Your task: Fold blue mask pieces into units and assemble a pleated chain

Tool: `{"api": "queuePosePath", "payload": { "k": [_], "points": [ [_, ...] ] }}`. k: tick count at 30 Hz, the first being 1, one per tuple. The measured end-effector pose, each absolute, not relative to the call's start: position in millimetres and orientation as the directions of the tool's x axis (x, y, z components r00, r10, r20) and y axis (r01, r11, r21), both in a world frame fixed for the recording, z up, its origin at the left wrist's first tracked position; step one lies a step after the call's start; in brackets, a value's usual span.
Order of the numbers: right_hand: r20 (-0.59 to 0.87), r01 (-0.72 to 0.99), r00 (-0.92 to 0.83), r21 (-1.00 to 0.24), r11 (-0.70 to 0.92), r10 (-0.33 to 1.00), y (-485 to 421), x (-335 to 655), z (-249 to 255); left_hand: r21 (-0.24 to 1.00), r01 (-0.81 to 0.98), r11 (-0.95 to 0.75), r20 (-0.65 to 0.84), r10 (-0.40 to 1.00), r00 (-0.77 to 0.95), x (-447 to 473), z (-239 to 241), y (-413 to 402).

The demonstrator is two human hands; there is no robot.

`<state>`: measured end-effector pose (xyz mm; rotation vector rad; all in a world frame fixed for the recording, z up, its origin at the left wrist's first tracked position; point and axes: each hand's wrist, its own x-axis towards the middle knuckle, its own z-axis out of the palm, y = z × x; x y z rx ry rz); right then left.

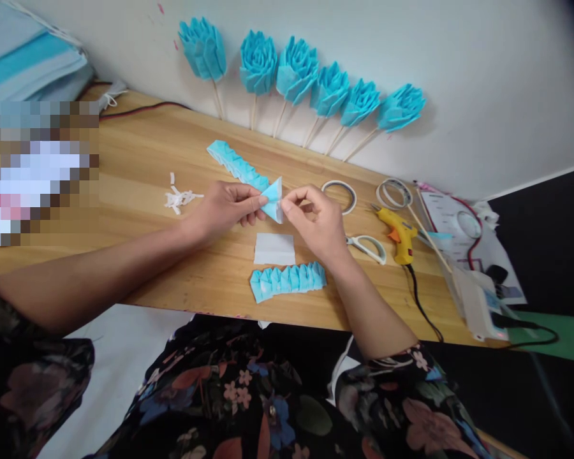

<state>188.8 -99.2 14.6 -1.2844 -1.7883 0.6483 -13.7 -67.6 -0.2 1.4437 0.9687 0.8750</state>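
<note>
My left hand [227, 207] and my right hand [316, 220] both pinch one small folded blue paper piece [272, 199] above the wooden table [138, 153]. The piece is pointed, blue on one side and white near my right fingertips. Behind it a row of folded blue pieces [234, 164] lies on the table. Below my hands lie a white paper rectangle [274, 248] and a second row of folded blue pieces [287, 280] near the table's front edge.
Several blue paper flowers on sticks [296, 73] lean against the wall. White scraps [179, 197] lie left. Right of my hands are tape rolls [339, 194], scissors [368, 247], a yellow glue gun [398, 233] with its cord, and a power strip [478, 303].
</note>
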Motion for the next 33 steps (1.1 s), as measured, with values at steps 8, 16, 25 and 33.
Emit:
{"api": "queuePosePath", "payload": {
  "k": [8, 16, 25, 33],
  "points": [
    [0.369, 0.574, -0.182, -0.712, 0.404, 0.911, -97.9, 184.8, 8.6, 0.995, 0.1, -0.024, -0.017, 0.92, 0.391, -12.9, 1.1, -68.9],
    [0.382, 0.557, -0.182, -0.719, 0.415, 0.906, -97.2, 185.8, 7.8, 0.996, 0.085, -0.021, -0.016, 0.915, 0.404, -14.2, -1.8, -68.0],
    [0.295, 0.539, -0.124, -0.781, 0.314, 0.947, -97.6, 186.3, 7.0, 0.989, 0.143, -0.042, -0.022, 0.906, 0.423, -14.4, 2.6, -69.4],
    [0.1, 0.298, -0.165, -0.943, 0.147, 0.981, -95.0, 189.3, 9.1, 0.988, 0.154, -0.026, -0.04, 0.911, 0.41, -12.9, 4.2, -69.6]
  ]
}}
